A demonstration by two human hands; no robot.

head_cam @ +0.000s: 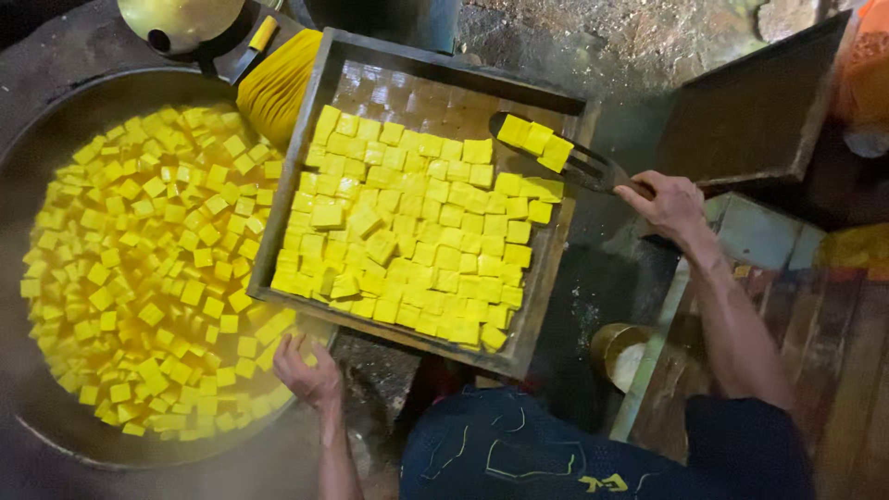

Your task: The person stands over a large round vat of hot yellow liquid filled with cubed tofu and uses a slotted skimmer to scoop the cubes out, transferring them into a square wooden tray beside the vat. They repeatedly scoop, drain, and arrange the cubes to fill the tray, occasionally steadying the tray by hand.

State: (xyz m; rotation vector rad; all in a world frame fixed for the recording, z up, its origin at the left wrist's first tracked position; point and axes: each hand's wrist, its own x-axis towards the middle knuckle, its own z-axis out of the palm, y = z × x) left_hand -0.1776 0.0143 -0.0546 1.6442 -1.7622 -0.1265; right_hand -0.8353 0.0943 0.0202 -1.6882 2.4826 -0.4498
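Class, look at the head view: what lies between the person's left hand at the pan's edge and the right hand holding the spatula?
The wooden tray packed with yellow cubes lies between the left hand and right hand.

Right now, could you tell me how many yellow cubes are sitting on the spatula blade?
3, side by side on the spatula that the right hand holds over the wooden tray: cube one, cube two, cube three. A cube behind them may be hidden.

Flat dark spatula [565, 159] carrying three yellow cubes [536, 141] hovers over the tray's far corner.
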